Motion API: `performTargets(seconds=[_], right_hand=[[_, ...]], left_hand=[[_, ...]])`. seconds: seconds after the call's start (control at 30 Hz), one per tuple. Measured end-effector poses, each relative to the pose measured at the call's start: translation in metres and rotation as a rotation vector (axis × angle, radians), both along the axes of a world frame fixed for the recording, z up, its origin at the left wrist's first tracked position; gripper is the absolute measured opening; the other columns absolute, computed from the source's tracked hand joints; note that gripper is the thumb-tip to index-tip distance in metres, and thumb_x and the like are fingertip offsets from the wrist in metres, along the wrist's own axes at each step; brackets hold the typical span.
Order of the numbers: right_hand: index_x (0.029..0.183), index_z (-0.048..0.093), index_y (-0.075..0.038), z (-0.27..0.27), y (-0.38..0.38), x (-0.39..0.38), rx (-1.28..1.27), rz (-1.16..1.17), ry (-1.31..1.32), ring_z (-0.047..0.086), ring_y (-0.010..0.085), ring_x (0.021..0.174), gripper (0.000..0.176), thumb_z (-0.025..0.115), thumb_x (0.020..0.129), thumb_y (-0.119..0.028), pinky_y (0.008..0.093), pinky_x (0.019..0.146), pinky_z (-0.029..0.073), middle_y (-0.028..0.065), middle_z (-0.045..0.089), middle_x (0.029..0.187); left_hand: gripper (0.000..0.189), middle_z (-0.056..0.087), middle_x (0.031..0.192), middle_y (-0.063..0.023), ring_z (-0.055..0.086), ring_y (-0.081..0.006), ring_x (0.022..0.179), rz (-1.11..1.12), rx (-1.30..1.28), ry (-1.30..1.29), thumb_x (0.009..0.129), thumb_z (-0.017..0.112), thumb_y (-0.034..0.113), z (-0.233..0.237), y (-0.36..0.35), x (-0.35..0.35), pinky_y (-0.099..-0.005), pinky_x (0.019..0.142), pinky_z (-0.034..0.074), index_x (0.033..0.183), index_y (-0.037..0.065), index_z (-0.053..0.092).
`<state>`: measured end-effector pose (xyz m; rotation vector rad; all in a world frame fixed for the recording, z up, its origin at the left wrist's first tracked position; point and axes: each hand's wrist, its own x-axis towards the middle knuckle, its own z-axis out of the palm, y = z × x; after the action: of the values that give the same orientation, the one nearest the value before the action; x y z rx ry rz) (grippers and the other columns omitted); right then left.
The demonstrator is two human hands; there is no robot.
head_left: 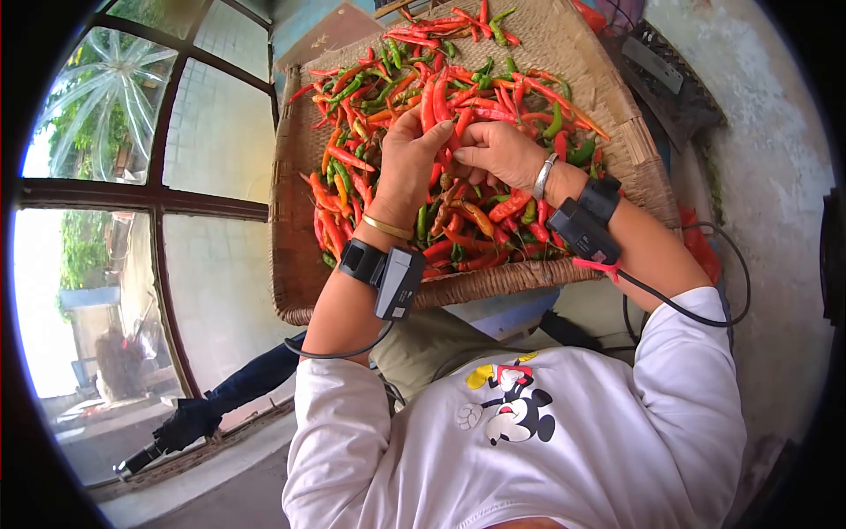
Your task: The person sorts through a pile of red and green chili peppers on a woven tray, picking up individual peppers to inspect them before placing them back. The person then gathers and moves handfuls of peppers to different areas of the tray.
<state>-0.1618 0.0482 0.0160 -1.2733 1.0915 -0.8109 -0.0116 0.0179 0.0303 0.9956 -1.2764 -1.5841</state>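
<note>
Both hands meet over a wide woven basket [493, 284] heaped with red, orange and green chili peppers [471, 216]. My left hand [407, 163] is closed around a few long red chili peppers [434, 99], whose tips point away from me above the thumb. Close beside it, my right hand [502, 154] pinches at the lower end of those peppers, its thumb and fingertips together. The stem ends are mostly hidden by the fingers. Loose peppers lie directly beneath both hands.
A window with dark frames [159, 198] is on the left, with a folded dark umbrella [225, 397] on its sill. A dark crate-like object [674, 84] stands right of the basket. Black cables [736, 264] run from the wrist devices [401, 282].
</note>
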Motion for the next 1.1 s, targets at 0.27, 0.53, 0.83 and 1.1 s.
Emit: performTargets(seconds=[0.27,0.53,0.83,1.1], right_hand=[[0.103,0.05,0.001,0.001,-0.002,0.003,-0.12,-0.166,-0.145,0.045,0.0051,0.049,0.025,0.05,0.079,-0.005,0.0204,0.044,0.037,-0.0002,0.051,0.062],[0.098,0.055,-0.001,0.023,-0.022,-0.024,-0.183,-0.283,-0.345,0.043,0.0032,0.047,0.022,0.05,0.078,-0.01,0.0164,0.042,0.037,0.0,0.054,0.064],[0.124,0.034,0.001,0.026,-0.068,-0.046,-0.312,-0.612,-0.002,0.052,0.0124,0.078,0.055,0.058,0.079,-0.022,0.0206,0.052,0.043,0.0092,0.054,0.092],[0.099,0.056,0.002,-0.025,-0.028,-0.006,-0.412,-0.39,0.246,0.057,0.0114,0.063,0.026,0.054,0.08,-0.016,0.024,0.054,0.045,0.0031,0.059,0.07]], left_hand=[[0.009,0.056,0.073,-0.0017,0.051,-0.0088,0.06,0.067,0.296,0.311,0.086,0.051,0.015,-0.017,-0.007,0.005,-0.0205,0.052,0.043,0.086,0.006,0.052],[0.035,0.053,0.068,0.0009,0.042,-0.006,0.051,0.033,0.297,0.12,0.089,0.041,0.039,-0.027,0.005,0.002,-0.0194,0.044,0.035,0.098,0.007,0.052],[0.033,0.051,0.063,0.0005,0.045,-0.007,0.053,0.039,0.075,-0.117,0.091,0.037,0.034,-0.03,0.036,-0.014,-0.0207,0.047,0.038,0.083,0.006,0.053],[0.033,0.053,0.065,-0.0007,0.045,-0.0068,0.053,-0.003,0.143,-0.089,0.092,0.036,0.033,-0.036,0.061,-0.031,-0.0201,0.047,0.039,0.092,0.004,0.051]])
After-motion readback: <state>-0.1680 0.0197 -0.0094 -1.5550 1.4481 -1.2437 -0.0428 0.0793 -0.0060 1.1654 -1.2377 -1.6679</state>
